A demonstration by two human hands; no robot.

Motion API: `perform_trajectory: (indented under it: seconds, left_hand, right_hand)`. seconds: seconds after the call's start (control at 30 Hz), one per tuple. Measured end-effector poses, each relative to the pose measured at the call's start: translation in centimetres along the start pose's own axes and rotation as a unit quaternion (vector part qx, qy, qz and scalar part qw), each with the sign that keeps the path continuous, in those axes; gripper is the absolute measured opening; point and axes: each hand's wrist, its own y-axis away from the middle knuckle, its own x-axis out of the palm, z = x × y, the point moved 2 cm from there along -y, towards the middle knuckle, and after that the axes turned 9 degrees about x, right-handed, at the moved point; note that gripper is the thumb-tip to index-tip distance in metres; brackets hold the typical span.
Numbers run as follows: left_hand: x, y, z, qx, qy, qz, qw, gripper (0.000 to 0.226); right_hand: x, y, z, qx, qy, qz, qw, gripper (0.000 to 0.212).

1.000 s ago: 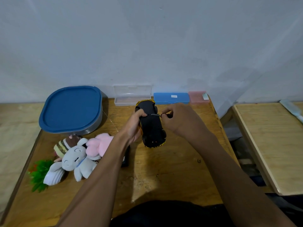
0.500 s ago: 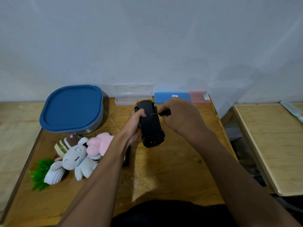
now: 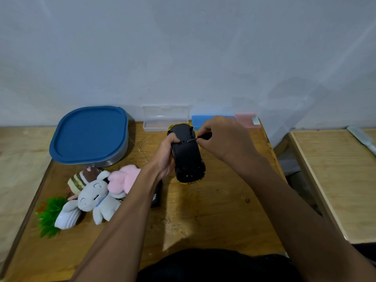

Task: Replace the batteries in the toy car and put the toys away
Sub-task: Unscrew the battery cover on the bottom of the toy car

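A yellow toy car [image 3: 188, 157] lies upside down near the back middle of the wooden table [image 3: 203, 210], its black underside facing up. My left hand [image 3: 165, 157] grips the car's left side, thumb on the underside. My right hand [image 3: 221, 139] holds a small screwdriver [image 3: 198, 138] whose metal tip touches the underside near the car's far end. Left of my forearm lie plush toys: a grey elephant [image 3: 95, 197], a pink one [image 3: 124, 179], a brown striped one [image 3: 81, 179] and a green one [image 3: 49, 214].
A grey container with a blue lid [image 3: 89, 135] stands at the back left. Along the wall sit a clear case [image 3: 165, 119], a blue case [image 3: 201, 120] and a pink case [image 3: 247, 120]. A black object [image 3: 156, 195] lies partly under my left forearm. A second table [image 3: 335, 180] stands to the right.
My right hand has shifted slightly while it keeps the screwdriver tip on the car's underside. My left hand has stayed on the car, which has barely moved.
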Motion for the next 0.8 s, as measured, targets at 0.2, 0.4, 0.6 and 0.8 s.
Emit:
perform_trajectory:
  seconds: [0.2,0.4,0.6,0.8]
  left_hand:
    - [-0.5,0.0,0.4,-0.003,-0.037,-0.075,0.996,0.044]
    - [-0.9,0.0,0.6,0.053,-0.057,-0.06,0.995,0.037]
    - [-1.0,0.4,0.9,0.049,-0.075,-0.075,0.993,0.035]
    - [-1.1,0.3,1.0,0.053,-0.122,-0.116,0.984,0.03]
  right_hand:
    - [0.8,-0.1,-0.5,0.008,-0.091,0.003,0.996,0.015]
    - [1.4,-0.3,-0.9,0.023,-0.111,0.003,0.994,0.013]
    - [1.8,0.1,-0.8,0.036,-0.071,0.019,0.997,0.036]
    - [1.8,0.3,-0.2,0.037,0.031,0.02,0.999,0.036]
